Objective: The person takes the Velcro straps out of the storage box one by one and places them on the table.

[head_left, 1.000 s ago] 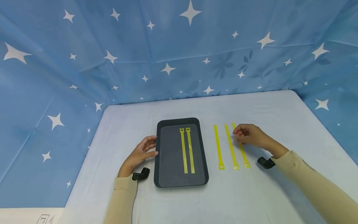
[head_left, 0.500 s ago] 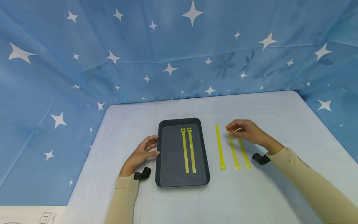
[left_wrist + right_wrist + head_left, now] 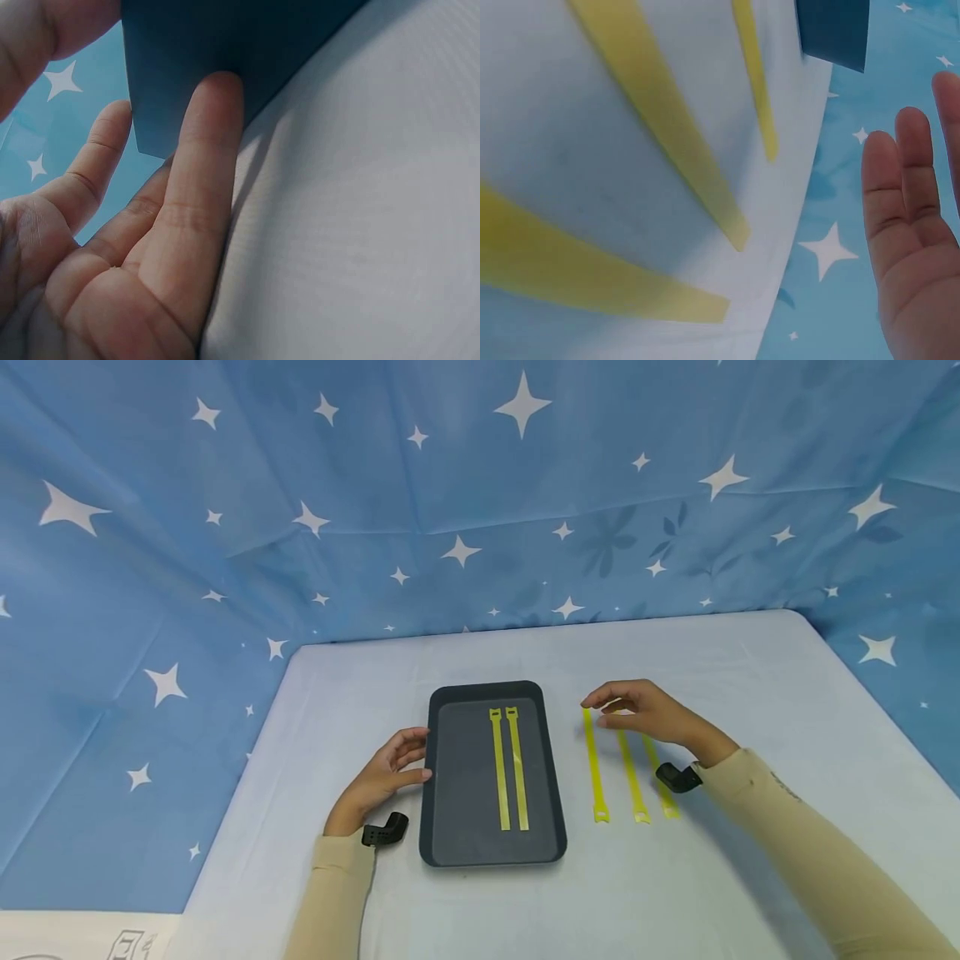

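Note:
A dark grey tray lies on the white-covered table, and my left hand touches its left wall with nearly straight fingers and thumb. In the left wrist view a fingertip rests against the tray's outer wall. Inside the tray are two yellow cable straps, a left one and a right one, slotted heads away from me. My right hand hovers with nothing held, fingertips by the far end of the nearest loose yellow strap. It partly covers two more loose straps.
The white tablecloth runs back to a blue curtain with white stars. A black wrist camera sits on each wrist, the left one close to the tray. Printed paper or cloth shows at bottom left.
My right hand has moved left across the loose straps, from the rightmost one towards the one nearest the tray. My left hand stays at the tray; the straps have not moved.

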{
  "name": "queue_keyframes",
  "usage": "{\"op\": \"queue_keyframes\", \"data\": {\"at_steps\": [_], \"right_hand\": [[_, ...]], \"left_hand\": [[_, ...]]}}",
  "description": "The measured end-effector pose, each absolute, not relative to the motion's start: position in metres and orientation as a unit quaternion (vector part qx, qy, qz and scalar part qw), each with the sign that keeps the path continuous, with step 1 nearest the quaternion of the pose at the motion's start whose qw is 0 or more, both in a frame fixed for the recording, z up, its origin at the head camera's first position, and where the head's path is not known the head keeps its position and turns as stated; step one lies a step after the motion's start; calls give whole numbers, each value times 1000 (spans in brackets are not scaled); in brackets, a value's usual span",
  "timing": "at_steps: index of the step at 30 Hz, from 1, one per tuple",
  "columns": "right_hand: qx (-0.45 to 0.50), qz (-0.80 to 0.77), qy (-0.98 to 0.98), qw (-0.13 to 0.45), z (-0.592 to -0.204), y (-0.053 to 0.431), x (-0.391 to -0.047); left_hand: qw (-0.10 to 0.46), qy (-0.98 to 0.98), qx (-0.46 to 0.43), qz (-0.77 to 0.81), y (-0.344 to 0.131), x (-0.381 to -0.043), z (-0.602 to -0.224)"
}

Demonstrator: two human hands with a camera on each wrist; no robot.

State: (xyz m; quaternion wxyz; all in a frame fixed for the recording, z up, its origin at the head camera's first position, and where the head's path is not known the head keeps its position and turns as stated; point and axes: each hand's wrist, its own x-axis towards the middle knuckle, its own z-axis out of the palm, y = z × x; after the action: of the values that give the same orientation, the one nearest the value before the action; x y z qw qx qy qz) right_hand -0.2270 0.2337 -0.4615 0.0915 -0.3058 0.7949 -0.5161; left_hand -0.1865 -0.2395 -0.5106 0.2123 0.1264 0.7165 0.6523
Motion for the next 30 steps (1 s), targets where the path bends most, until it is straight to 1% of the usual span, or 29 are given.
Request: {"op": "queue_keyframes", "data": {"at_steps": [17,30], "right_hand": [[-353,-490,774,186,-450,213,-254],[-382,-472,757,242,-442,190,-272]], "left_hand": [[219,720,113,649,-241,-186,-512],[205,719,137,650,-241,-190,-512]]}}
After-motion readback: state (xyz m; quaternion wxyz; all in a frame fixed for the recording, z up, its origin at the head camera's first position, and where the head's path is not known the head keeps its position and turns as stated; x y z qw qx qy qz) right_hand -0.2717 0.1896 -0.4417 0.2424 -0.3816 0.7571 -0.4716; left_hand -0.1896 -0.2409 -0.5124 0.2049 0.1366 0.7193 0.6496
